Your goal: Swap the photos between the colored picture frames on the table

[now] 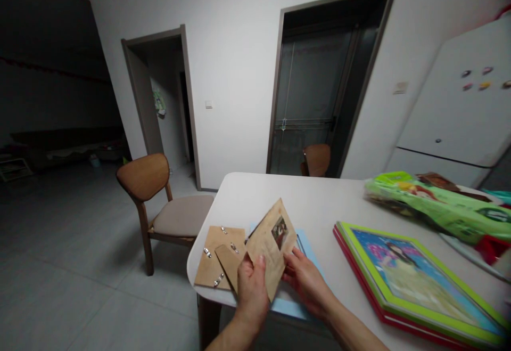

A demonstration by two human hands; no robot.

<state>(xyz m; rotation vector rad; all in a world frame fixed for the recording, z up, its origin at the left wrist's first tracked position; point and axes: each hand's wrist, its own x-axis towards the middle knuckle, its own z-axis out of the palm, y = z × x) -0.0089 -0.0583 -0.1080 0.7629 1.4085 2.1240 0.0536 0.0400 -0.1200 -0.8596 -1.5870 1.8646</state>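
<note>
A worn, yellowed paper [266, 260] is held up in two bare hands over the near edge of a white bench [255, 186], tilted, with a small dark picture printed on its upper part. Its lower left side is held in the grip of the left hand [254, 290], the thumb laid across the front. Its right edge is met by the fingers of the right hand [305, 282]; whether the edge is pinched there or only touched cannot be told, since part of that hand is hidden behind the paper.

The work is judged to be partway along. The paper is in hand but not yet set down. A brown board [209, 268] lies flat at the bench's left corner, its metal clips [219, 280] uppermost, and is joined to no frame. A brown card [231, 264] is tilted above it, partly covered by the left hand. Beneath the paper, a blue sheet [297, 308] is left lying on the bench. To the right, well apart from the board, a green frame [419, 276] with its picture in place is stacked on a red frame [367, 292], neither being touched.
</note>
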